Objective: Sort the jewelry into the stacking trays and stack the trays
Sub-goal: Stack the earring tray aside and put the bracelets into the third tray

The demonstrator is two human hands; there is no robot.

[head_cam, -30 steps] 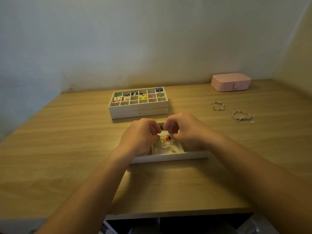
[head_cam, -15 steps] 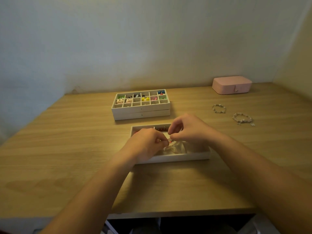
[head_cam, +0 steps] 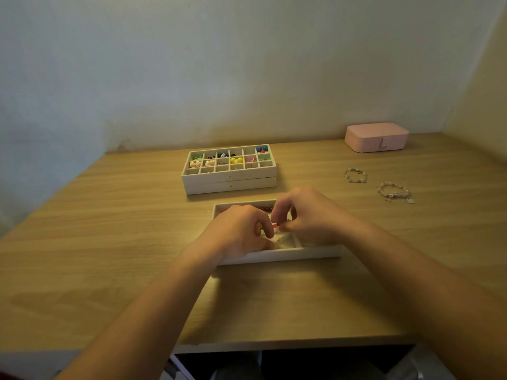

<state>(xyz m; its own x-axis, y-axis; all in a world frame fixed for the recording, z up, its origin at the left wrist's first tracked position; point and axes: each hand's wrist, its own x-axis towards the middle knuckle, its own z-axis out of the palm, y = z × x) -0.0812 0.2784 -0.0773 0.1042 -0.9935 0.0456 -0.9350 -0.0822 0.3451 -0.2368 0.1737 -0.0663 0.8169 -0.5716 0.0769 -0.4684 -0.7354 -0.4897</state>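
A white tray (head_cam: 288, 254) lies on the wooden desk in front of me, with pale jewelry and dark red beads inside. Both hands are over it. My left hand (head_cam: 241, 231) and my right hand (head_cam: 307, 215) pinch a colourful beaded bracelet (head_cam: 275, 226) between their fingertips, low inside the tray. Most of the bracelet is hidden by my fingers. Behind it stand two stacked white trays (head_cam: 230, 182); the top one has many small compartments holding coloured earrings and beads. Two pale beaded bracelets, one nearer the wall (head_cam: 355, 175) and one closer to me (head_cam: 394, 191), lie loose on the desk at the right.
A shut pink jewelry box (head_cam: 376, 137) sits at the back right by the wall. The desk (head_cam: 109, 242) meets walls behind and at the right; its front edge runs close to my body.
Both hands have lowered the colourful bracelet from above the tray down into it, and they still pinch it. The camera has tipped slightly, so everything sits lower in view.
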